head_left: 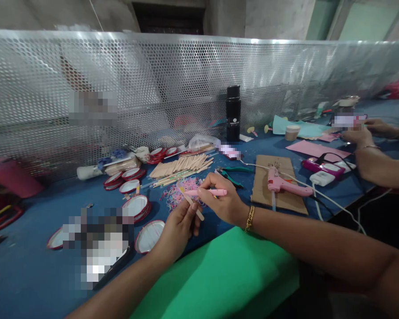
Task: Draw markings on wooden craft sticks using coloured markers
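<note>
My left hand is closed on a flat wooden craft stick, which slants up to the left and has a yellowish patch near its upper end. A pink marker pen is pinched in my right hand, its tip touching or very near the stick. Behind both hands lies a heap of small pastel rubber bands. Farther back is a pile of plain craft sticks. White discs with red rims sit by my left hand.
A pink glue gun rests on cardboard at the right, its cord trailing. Teal-handled pliers and a black bottle stand behind my hands. Green material covers the front. Another person's hands work at far right.
</note>
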A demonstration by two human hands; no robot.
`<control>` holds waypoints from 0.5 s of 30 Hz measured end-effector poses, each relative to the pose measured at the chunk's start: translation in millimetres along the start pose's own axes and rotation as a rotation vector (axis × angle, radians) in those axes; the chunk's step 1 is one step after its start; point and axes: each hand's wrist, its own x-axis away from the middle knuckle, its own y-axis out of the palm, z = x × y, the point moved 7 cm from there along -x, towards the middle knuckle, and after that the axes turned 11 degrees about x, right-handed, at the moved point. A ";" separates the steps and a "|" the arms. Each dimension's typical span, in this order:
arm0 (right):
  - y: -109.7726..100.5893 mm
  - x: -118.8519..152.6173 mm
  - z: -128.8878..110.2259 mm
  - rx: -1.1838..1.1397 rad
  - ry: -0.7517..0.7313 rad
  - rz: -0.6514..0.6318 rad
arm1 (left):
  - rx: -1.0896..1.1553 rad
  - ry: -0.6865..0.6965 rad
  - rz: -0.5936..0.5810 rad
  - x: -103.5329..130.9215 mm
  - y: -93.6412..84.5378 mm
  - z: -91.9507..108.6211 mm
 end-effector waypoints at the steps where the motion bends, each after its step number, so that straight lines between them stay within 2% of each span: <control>1: 0.1 0.2 -0.9 0.007 -0.009 0.000 | -0.003 0.000 -0.002 -0.1 0.1 -0.3; 7: -1.2 -0.4 4.4 -0.003 0.041 0.014 | -0.029 0.007 -0.013 -0.6 0.6 -0.7; 12: 0.3 0.1 0.3 -0.006 -0.008 0.001 | -0.027 0.018 -0.023 0.0 1.2 0.2; 15: 0.1 0.2 1.7 -0.013 0.012 0.005 | -0.032 0.014 -0.020 0.2 0.7 0.4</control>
